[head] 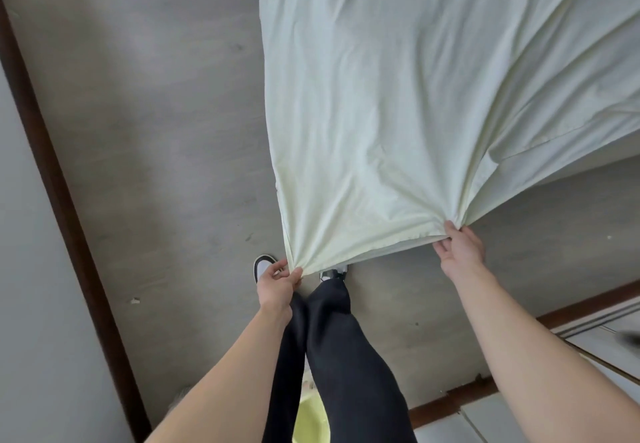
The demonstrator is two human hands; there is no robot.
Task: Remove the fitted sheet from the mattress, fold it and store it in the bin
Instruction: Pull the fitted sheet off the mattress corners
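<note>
1. Pale yellow-green cotton, the fitted sheet [415,96] hangs stretched from the upper right of the view down toward the person, with creases fanning out from two gathered corners at its near edge.
2. Its near hem runs between the two hands, taut and slightly bowed, held up off the floor; a folded seam shows along the sheet's right side.
3. The left hand [275,285] pinches the sheet's near left corner, thumb and fingers closed on a small bunch of cloth, so its grip is narrow and holding the sheet.
4. The right hand [460,252] holds the near right corner, fingers curled up under the hem and the cloth gathered at the fingertips; its grip too is closed on the sheet.
5. Both bare forearms reach forward from the bottom of the view, well apart from each other.
6. Below the hem stand the person's legs in dark trousers [339,356], with a black and white shoe [261,264] beside the left hand and the other shoe partly hidden under the sheet's edge.
7. Grey floor [156,131] lies beneath everything, marked with a few small dark spots.
8. A dark brown skirting strip [55,183] runs along the floor's left edge against a light wall, and another follows the lower right.
9. A yellow-green shape [310,418] shows at the bottom edge between the legs; what it is cannot be told.
</note>
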